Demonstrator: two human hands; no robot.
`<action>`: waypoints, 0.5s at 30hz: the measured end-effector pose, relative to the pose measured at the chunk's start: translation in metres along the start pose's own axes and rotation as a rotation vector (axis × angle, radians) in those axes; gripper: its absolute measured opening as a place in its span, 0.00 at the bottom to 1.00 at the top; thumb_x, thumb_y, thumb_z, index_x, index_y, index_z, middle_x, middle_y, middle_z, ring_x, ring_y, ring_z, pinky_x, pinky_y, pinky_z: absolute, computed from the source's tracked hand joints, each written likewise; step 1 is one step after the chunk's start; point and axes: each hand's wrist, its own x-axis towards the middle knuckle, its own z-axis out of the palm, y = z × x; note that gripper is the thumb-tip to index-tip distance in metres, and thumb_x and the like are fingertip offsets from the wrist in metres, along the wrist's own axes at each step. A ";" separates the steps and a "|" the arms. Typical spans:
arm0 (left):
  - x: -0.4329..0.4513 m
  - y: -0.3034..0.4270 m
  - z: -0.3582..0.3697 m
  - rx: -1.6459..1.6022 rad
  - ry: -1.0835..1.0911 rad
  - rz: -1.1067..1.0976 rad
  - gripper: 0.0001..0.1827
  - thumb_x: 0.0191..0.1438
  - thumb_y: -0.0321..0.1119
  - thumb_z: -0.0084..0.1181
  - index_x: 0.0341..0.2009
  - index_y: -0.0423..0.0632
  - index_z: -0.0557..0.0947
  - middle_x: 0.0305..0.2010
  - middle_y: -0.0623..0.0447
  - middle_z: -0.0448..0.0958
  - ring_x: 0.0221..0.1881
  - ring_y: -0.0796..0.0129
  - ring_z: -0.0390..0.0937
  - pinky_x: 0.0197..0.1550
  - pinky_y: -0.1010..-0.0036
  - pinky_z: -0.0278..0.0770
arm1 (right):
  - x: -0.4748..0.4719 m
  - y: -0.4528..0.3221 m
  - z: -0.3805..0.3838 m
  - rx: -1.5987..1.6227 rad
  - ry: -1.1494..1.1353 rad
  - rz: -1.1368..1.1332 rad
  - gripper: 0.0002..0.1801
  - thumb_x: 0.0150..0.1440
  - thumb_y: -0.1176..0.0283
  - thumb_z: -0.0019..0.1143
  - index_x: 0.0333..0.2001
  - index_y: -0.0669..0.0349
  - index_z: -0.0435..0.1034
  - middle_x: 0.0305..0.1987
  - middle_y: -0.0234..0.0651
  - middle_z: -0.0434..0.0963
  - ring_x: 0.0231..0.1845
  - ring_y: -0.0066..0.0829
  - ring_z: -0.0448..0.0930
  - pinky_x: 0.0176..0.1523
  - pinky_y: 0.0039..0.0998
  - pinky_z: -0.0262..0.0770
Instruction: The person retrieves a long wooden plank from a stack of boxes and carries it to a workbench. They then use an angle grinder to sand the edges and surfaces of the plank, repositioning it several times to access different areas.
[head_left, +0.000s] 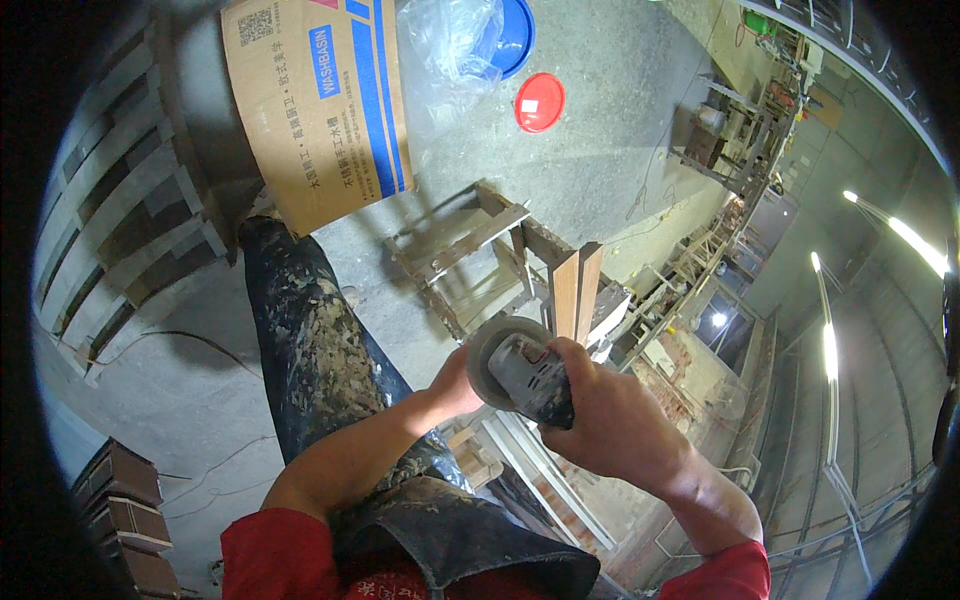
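Observation:
An angle grinder (531, 375) with a round disc guard or pad is gripped by its body in my right hand (607, 412). Its disc (491, 360) faces left, close to my left hand (454, 382), whose fingers are partly hidden behind the disc; whether they hold anything cannot be seen. Just beyond the grinder, two narrow wooden strips (566, 292) stick out side by side, their near ends hidden by the tool and my right hand. A worn wooden stand (510, 225) stands on the floor beyond them.
A large cardboard box (315, 112) stands at the upper left near a pallet-like wooden rack (127, 187). A red lid (539, 103), a blue round tub (516, 37) and clear plastic sheeting (450, 45) lie on the floor. Cables cross the floor at left; white strips (551, 480) lie below the grinder.

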 end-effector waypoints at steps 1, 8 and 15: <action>0.000 0.004 -0.001 -0.017 -0.006 0.020 0.32 0.51 0.29 0.74 0.61 0.46 0.76 0.56 0.48 0.80 0.57 0.63 0.78 0.60 0.67 0.78 | -0.001 0.000 0.000 -0.002 -0.004 -0.008 0.42 0.51 0.67 0.67 0.66 0.63 0.55 0.38 0.61 0.81 0.41 0.63 0.84 0.47 0.53 0.81; 0.000 -0.001 -0.006 -0.025 -0.132 0.008 0.33 0.51 0.27 0.74 0.61 0.45 0.75 0.56 0.50 0.79 0.57 0.67 0.77 0.60 0.68 0.77 | -0.009 -0.002 0.004 -0.033 -0.037 -0.019 0.42 0.51 0.67 0.67 0.66 0.63 0.54 0.41 0.61 0.81 0.42 0.61 0.84 0.47 0.52 0.81; 0.000 -0.008 0.001 0.075 -0.023 -0.030 0.32 0.49 0.28 0.75 0.59 0.44 0.77 0.55 0.49 0.81 0.55 0.65 0.80 0.58 0.68 0.79 | -0.008 0.001 0.002 -0.038 0.030 -0.023 0.43 0.51 0.66 0.68 0.66 0.62 0.54 0.41 0.60 0.81 0.42 0.62 0.84 0.47 0.53 0.81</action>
